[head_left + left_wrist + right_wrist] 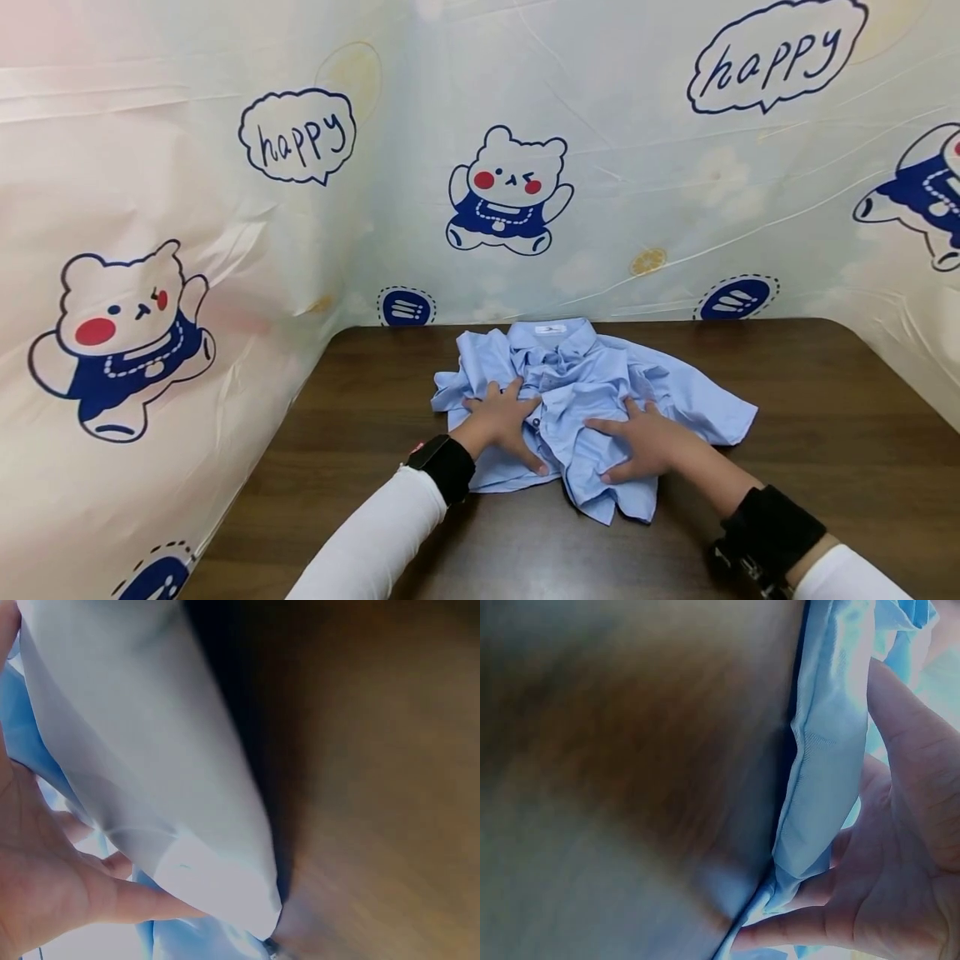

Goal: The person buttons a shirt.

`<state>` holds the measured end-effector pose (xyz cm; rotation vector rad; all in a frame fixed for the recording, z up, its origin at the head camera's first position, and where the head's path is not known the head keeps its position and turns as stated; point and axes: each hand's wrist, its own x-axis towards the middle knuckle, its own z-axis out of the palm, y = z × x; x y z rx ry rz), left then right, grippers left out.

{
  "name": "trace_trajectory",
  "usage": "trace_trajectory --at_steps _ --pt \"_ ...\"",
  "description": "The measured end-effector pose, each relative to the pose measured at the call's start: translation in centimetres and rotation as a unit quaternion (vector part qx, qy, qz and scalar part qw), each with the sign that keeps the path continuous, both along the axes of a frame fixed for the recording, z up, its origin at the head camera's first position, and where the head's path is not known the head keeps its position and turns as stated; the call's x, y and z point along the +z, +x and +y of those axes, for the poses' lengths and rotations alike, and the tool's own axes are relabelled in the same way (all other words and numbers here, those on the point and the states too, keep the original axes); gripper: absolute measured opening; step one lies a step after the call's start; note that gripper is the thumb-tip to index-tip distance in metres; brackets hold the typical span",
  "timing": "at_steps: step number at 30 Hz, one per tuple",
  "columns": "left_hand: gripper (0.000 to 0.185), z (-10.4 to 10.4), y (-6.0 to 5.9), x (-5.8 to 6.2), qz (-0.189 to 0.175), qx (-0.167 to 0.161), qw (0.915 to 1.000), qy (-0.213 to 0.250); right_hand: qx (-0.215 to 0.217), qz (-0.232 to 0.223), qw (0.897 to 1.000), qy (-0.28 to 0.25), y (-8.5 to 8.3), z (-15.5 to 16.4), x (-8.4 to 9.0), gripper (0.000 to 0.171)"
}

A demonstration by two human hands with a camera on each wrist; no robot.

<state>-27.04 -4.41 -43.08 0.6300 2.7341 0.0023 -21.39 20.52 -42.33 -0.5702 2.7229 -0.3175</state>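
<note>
White sleeves (382, 533) and black wrist straps (444, 465) lay nearest the viewer at the near edge of the dark brown worktop (825, 417). Beyond them, a crumpled light blue shirt (577, 375) lay on the worktop at centre, towards the far edge, its collar and white label on the far side and one sleeve spread out to the right. The left hand (501, 421) rested flat on the left part of the shirt, fingers (517, 387) spread wide and straight, pressing on the cloth rather than gripping it. The right hand (645, 446) rested likewise on the right part, just beside the left hand, fingers spread and extended over the folds. In the left wrist view the shirt (150, 750) touched the palm (37, 892); in the right wrist view a hemmed edge of the shirt (817, 772) lay against the fingers (915, 742). A printed backdrop (510, 192) with cartoon bears and "happy" bubbles enclosed the worktop on the left, far and right sides.
</note>
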Motion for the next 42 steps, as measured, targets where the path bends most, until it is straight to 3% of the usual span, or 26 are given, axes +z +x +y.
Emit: trace_trajectory --at_steps 12,25,29,33,36,39,42 --pt "0.112 1.2 -1.5 0.1 -0.001 0.003 1.0 0.007 -0.006 0.0 1.0 -0.004 -1.4 1.2 0.0 0.084" --pt "0.113 1.1 -1.4 0.4 0.002 0.004 1.0 0.003 -0.016 -0.004 1.0 0.006 -1.5 1.2 0.0 0.087" --pt "0.112 0.6 -1.5 0.7 -0.003 -0.002 0.9996 0.028 -0.018 -0.015 1.0 0.007 -1.7 1.4 0.2 0.088" --pt "0.109 -0.6 -1.6 1.2 -0.013 -0.02 0.996 0.086 -0.009 -0.018 1.0 -0.017 -1.4 2.3 0.9 0.087" --pt "0.103 -2.1 -1.4 2.2 0.002 -0.037 0.9901 0.136 0.006 0.001 0.998 -0.055 -1.5 3.3 2.1 0.081" --pt "0.09 -3.9 -0.8 3.4 0.043 -0.045 0.9837 0.169 0.013 0.043 0.995 -0.094 -1.6 4.8 3.6 0.07" --pt "0.064 -5.8 0.2 4.1 0.103 -0.034 0.9817 0.157 -0.004 0.087 0.991 -0.105 -1.7 6.6 4.9 0.058"
